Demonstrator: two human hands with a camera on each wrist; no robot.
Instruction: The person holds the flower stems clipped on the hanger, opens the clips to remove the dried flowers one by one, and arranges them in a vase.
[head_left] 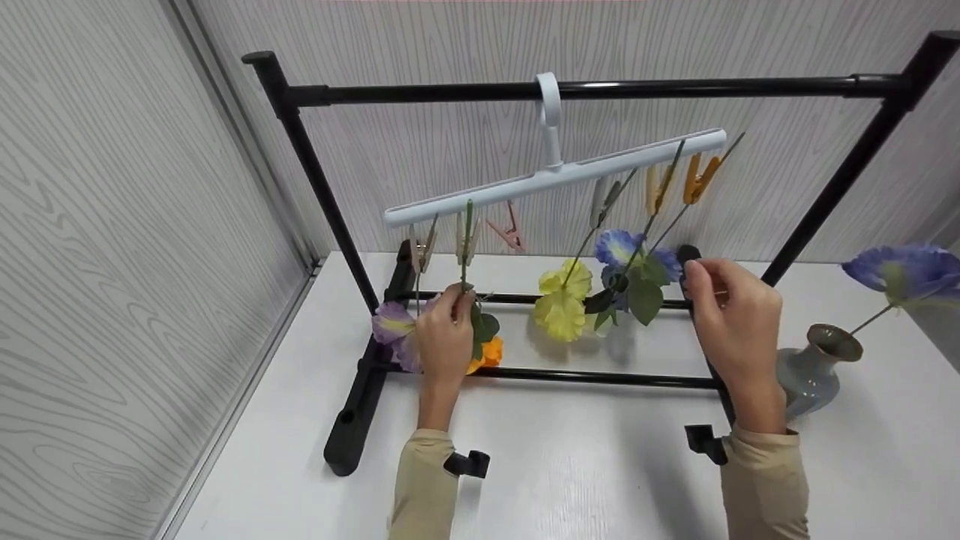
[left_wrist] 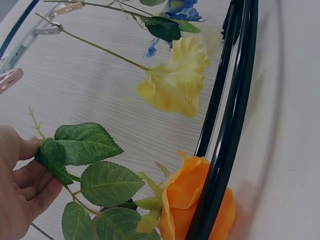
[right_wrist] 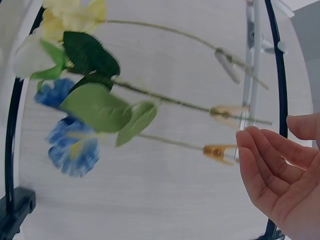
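1. Left hand (head_left: 444, 337) was raised at the lower left of the rack, fingers (left_wrist: 30, 175) curled and pinching the leafy stem of an orange flower (head_left: 489, 351). That flower hung head-down from a clip (head_left: 466, 238) on the white hanger (head_left: 555, 176); its bloom sat right by the rack's lower front bar.

2. Right hand (head_left: 735, 319) was up near the rack's right side, holding nothing. Fingers (right_wrist: 265, 160) were relaxed and slightly bent; in the wrist view they were near, but not touching, the orange clips (right_wrist: 220, 150).

3. Hanger hooked on the top rail of a black rack (head_left: 600, 90) and tilted, left end lower. Also clipped on it, head-down: a purple flower (head_left: 394, 330) at far left, a yellow flower (head_left: 562, 304) mid, and a blue flower (head_left: 626, 255) w/ big leaves toward the right. One pink clip (head_left: 510, 229) looked empty.

4. On the white table (head_left: 585, 465), right of the rack, a grey vase (head_left: 814, 367) held another blue flower (head_left: 904, 271).

5. Risks, as I judged them:
- A pull on the pinched stem could've slipped it out of its clip, or torn a leaf off.
- The hanger was already tipped; extra downward tug on the left might've swung it further & knocked neighbouring blooms together.
- The orange bloom could've snagged on the bar as it moved.
- The right forearm was close to the vase; a wide move might've tipped it.
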